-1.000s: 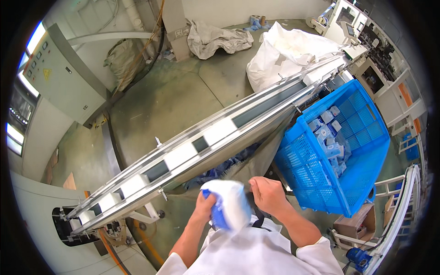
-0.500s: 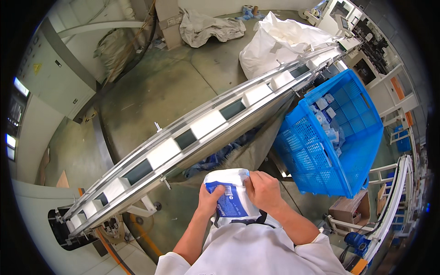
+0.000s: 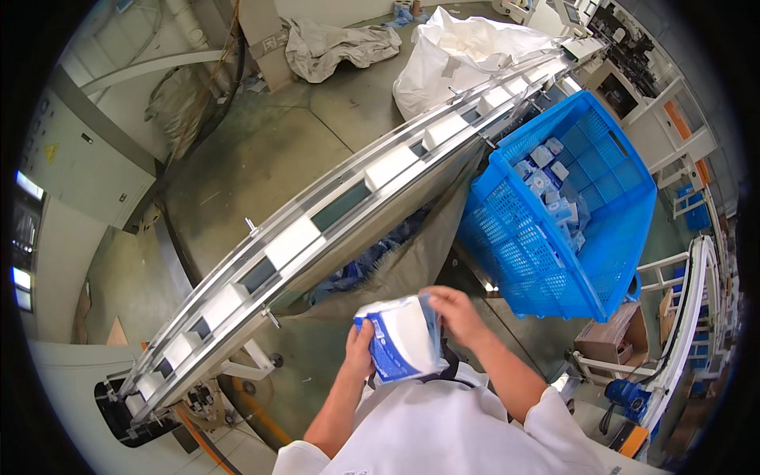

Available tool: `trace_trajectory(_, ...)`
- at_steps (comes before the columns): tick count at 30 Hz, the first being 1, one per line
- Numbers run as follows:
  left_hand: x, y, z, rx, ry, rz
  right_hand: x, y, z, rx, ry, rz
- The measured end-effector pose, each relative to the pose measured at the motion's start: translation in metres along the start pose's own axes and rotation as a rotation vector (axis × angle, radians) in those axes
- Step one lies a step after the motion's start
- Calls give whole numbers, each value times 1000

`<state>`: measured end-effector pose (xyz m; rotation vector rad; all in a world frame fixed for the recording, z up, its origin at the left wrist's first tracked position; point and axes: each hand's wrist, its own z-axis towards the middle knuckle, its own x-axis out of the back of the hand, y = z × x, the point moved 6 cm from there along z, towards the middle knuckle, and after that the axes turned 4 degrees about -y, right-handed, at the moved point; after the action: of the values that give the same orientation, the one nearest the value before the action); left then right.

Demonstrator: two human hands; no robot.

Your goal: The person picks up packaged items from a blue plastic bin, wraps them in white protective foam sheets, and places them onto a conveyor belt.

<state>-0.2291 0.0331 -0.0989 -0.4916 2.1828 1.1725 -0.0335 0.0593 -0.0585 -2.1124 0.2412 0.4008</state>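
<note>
Both my hands hold a soft white and blue package [image 3: 400, 339] close to my chest. My left hand [image 3: 360, 345] grips its left edge and my right hand [image 3: 455, 314] grips its top right edge. In front of me a long metal conveyor [image 3: 348, 202] runs diagonally from lower left to upper right, carrying white blocks [image 3: 294, 241] spaced along it. A big blue plastic crate [image 3: 590, 281] stands to my right, tilted, with several small white and blue packs [image 3: 554, 198] inside.
A grey sheet hangs under the conveyor [image 3: 396, 273]. A large white sack [image 3: 459, 51] and crumpled cloth [image 3: 336, 43] lie on the far floor. A cardboard box [image 3: 609, 340] and white frame [image 3: 673, 317] sit at the right. A grey cabinet [image 3: 83, 154] stands left.
The package has turned in my hands, from rounded and upright to lying flatter with its blue side showing, and my view has shifted slightly down and left.
</note>
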Motion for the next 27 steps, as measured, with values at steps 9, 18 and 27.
trace_trajectory(9, -76, 7, 15, -205, 73, 448, -2, -102, -93, 952, 385, -1101)
trace_trajectory(18, -119, -30, 5, -293, 104, 588, 70, -49, -72, 469, -68, -485)
trace_trajectory(27, -105, -25, -4, -369, 519, 847, 49, -18, -42, 145, -329, 185)
